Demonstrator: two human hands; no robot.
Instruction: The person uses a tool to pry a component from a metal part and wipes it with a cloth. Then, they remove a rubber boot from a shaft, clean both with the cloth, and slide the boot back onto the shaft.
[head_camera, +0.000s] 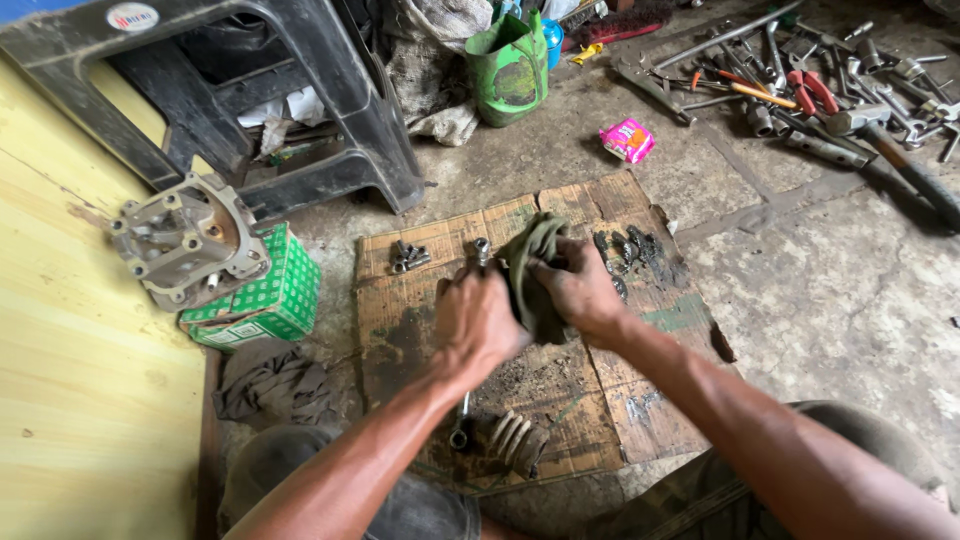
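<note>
Olive-green rag (532, 275), crumpled, gripped upright over greasy cardboard (420, 320).

One rag (535, 275), one spring (512, 440), perhaps one wrench (461, 425)

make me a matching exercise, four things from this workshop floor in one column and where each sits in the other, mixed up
Things:
1. olive rag
2. metal engine part
3. pink packet
4. coil spring

Places:
A. on the green box
B. on bare concrete near the tools
C. gripped by left hand and right hand
D. near edge of the cardboard

Pairs: 1-C, 2-A, 3-B, 4-D
</note>
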